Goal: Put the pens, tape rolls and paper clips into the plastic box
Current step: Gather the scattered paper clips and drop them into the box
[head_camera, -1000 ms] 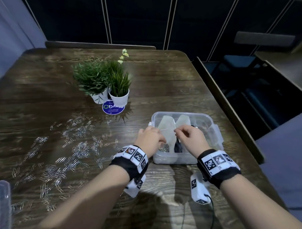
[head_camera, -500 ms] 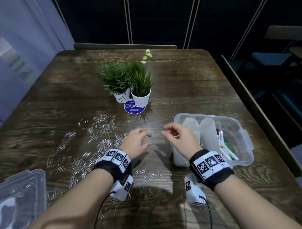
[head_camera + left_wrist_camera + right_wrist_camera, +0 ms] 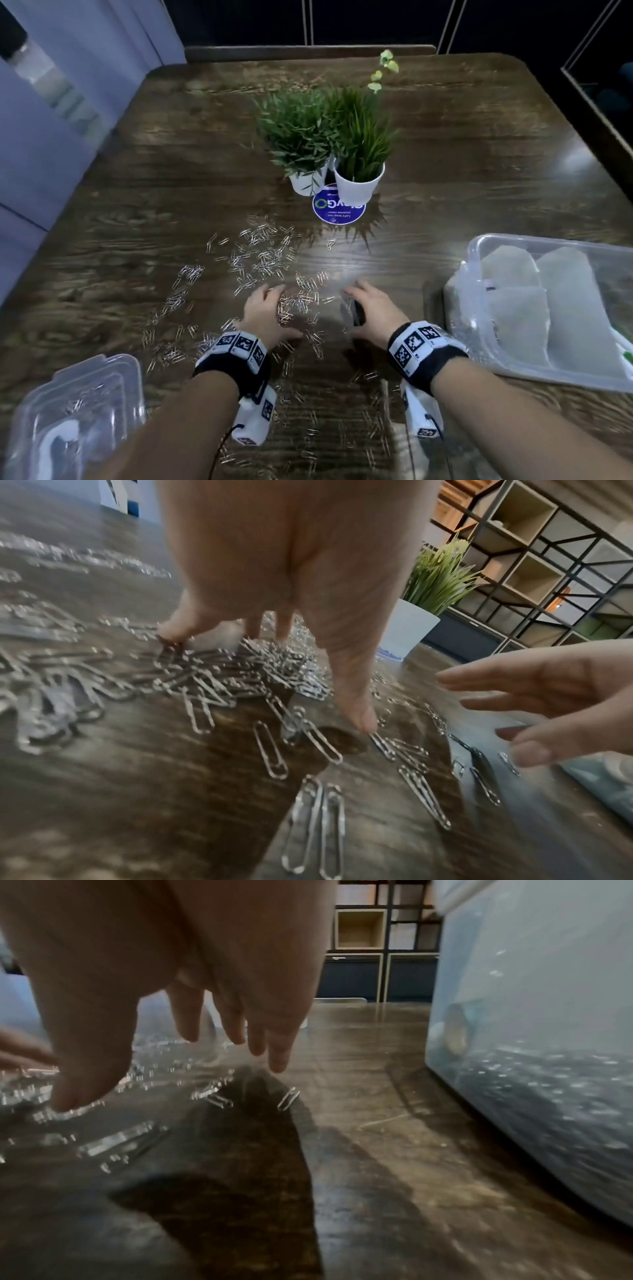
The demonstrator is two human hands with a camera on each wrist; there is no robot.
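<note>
Left hand [image 3: 265, 313] rests fingertips-down on a dense heap of paper clips [image 3: 298, 303] at the desk's [image 3: 462, 164] near centre, fingers spread & straight, thumb touching the wood, nothing pinched. Right hand [image 3: 371, 313] hangs just above the desk opposite it, palm facing the left, fingers loose & extended, holding nothing; the heap lies between the two. More clips lie scattered across the dark wood to the left, toward the far side, & near the wearer's forearms. Clear plastic box [image 3: 478, 250] sits at the right edge of the head view, well apart from the heap, w/ pale translucent tape rolls [image 3: 513, 274] standing inside; right wrist view shows what look like clips on its floor, blurred. A clear lid [image 3: 68, 404] lies at lower left. Two small potted plants [image 3: 356, 150] in white pots stand past the clips, beside a round blue sticker [image 3: 337, 210]. Both wrists wear black bands w/ printed marker tags.
</note>
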